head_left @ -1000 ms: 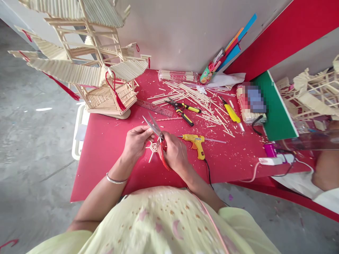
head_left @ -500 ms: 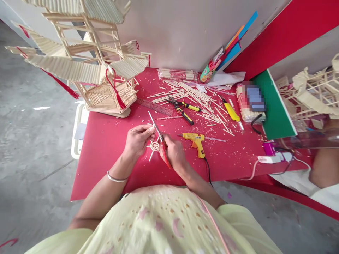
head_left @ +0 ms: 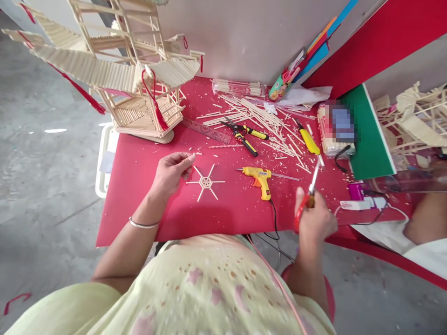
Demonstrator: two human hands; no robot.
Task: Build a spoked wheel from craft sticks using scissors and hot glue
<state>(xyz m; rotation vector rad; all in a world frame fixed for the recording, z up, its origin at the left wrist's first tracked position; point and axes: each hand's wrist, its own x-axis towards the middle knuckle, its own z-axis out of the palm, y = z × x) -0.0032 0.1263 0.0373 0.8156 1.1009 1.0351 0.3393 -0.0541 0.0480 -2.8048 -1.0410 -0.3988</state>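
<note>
My right hand (head_left: 316, 216) is closed on red-handled scissors (head_left: 310, 197), their blades pointing up and away, near the table's right part. Thumb and fingers of my left hand (head_left: 172, 173) are pinched together, with a tiny pale piece of stick (head_left: 195, 154) at the tips; it is hard to make out. Between the hands, a spoked star of thin wooden sticks (head_left: 205, 182) lies flat on the red table (head_left: 139, 200), touched by neither hand. To its right rests a yellow hot glue gun (head_left: 258, 179) with a clear glue stick in its back.
A stick-built pagoda (head_left: 139, 107) with red tassels stands at the back left. Behind the star lie a ruler (head_left: 209, 131), pliers (head_left: 246, 137), loose sticks (head_left: 258, 118) and a yellow cutter (head_left: 309, 142). A pen cup (head_left: 277, 88) stands at the back. Another person's arm (head_left: 428, 214) is at the right.
My right hand has carried the scissors away to the right, from beside my left hand. My left hand has shifted slightly left. The stick star is now fully in sight.
</note>
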